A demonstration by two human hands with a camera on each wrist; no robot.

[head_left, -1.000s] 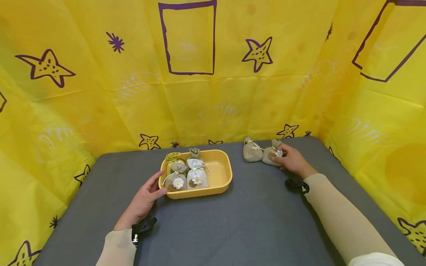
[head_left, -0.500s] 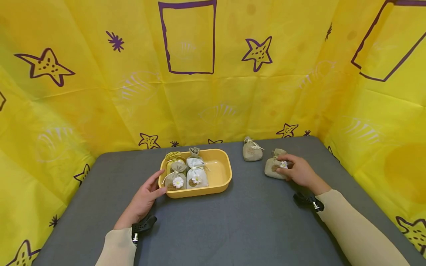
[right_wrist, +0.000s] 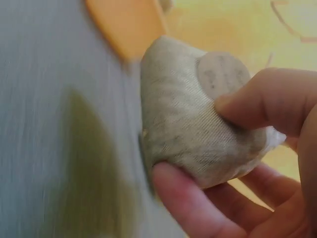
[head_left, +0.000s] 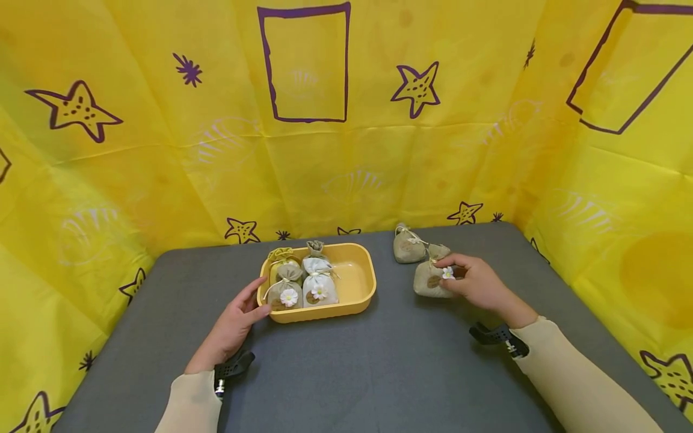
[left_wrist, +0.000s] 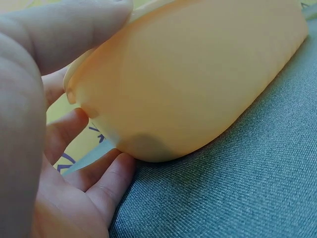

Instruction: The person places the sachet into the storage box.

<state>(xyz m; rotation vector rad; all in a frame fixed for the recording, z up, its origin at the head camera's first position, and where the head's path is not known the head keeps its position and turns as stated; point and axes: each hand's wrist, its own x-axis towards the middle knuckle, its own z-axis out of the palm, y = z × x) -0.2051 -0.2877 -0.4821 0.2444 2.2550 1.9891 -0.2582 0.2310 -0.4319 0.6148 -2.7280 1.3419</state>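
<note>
My right hand (head_left: 479,282) pinches a small beige drawstring sachet (head_left: 428,279) with a white flower and a round tag. In the right wrist view, thumb and fingers press the sachet (right_wrist: 183,114) from both sides; it appears slightly above the table. A second beige sachet (head_left: 409,246) sits just behind it. My left hand (head_left: 233,325) holds the left end of a yellow tray (head_left: 357,308). Up close in the left wrist view, the thumb lies at the tray's (left_wrist: 198,79) rim and the other fingers touch its end wall.
Several tied sachets stand in the tray's left part, among them a white one (head_left: 320,282), a beige one (head_left: 284,291) and a yellow one (head_left: 281,257). The grey table (head_left: 346,373) meets yellow patterned cloth (head_left: 357,150) at the back and sides.
My right hand has drawn the flowered sachet away from the back sachet towards me, then moved it left. The left hand and tray have stayed put.
</note>
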